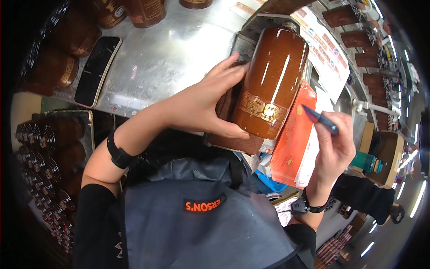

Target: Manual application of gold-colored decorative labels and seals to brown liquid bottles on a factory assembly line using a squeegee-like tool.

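Note:
A glossy brown bottle (273, 76) with a gold relief emblem near its base lies tilted, neck away from me, on a brown padded rest (242, 144). My left hand (217, 98) grips its left side, with the thumb along the base end and the fingers reaching toward the far side. In my right hand (337, 136) a slim dark blue pen-like tool (325, 122) is held between thumb and fingers. Its pointed tip is just right of the bottle, apart from it, over an orange-red printed packet (291, 154). Whether the tip is a nib or bristles I cannot tell.
A black phone (97, 71) lies on the metal table (156, 54) at left, near several brown vessels (145, 11). Printed sheets (324, 54) are at the right. More brown bottles (49, 143) fill the lower left. A person in black (365, 195) is at the far right.

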`<state>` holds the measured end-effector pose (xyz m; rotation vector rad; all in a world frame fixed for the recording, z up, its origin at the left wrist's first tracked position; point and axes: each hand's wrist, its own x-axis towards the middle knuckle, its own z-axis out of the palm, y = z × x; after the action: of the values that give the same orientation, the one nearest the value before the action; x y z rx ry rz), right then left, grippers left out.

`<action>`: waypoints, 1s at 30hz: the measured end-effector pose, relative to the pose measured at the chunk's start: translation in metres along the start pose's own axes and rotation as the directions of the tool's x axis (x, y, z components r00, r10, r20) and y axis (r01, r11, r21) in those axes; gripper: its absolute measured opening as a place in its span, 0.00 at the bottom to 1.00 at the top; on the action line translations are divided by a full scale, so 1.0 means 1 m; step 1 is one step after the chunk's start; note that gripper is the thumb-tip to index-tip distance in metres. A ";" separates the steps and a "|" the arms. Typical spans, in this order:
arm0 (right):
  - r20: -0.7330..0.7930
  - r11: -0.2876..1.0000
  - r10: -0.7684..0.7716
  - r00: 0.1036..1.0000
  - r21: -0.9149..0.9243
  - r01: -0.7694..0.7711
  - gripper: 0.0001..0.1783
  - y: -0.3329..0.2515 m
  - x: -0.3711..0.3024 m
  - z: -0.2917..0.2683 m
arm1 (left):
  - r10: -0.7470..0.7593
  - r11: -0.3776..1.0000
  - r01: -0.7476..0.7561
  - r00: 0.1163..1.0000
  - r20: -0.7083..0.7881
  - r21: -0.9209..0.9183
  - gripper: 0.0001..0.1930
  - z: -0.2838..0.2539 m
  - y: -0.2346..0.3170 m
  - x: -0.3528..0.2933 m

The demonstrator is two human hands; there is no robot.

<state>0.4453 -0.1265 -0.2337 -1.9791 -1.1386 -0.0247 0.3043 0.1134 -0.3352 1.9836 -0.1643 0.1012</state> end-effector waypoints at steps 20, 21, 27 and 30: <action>0.071 0.780 0.400 0.914 0.497 -0.380 0.17 0.004 -0.056 0.004 | -0.170 0.979 0.123 0.932 -0.320 -0.162 0.48 0.031 0.053 0.012; 0.065 0.776 0.403 0.913 0.505 -0.378 0.17 0.005 -0.057 0.003 | -0.201 0.972 0.151 0.931 -0.303 -0.182 0.49 0.029 0.056 0.012; 0.098 0.722 0.444 0.891 0.549 -0.420 0.17 0.007 -0.057 0.003 | -0.270 0.895 0.125 0.916 -0.298 -0.428 0.51 0.029 0.052 0.008; 0.092 0.724 0.461 0.883 0.536 -0.434 0.16 0.010 -0.058 0.004 | -0.324 0.848 0.160 0.911 -0.255 -0.505 0.51 0.029 0.047 0.006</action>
<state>0.4173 -0.1668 -0.2659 -1.6612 -0.5142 0.4603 0.3020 0.0676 -0.3032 1.4503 0.2679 0.2067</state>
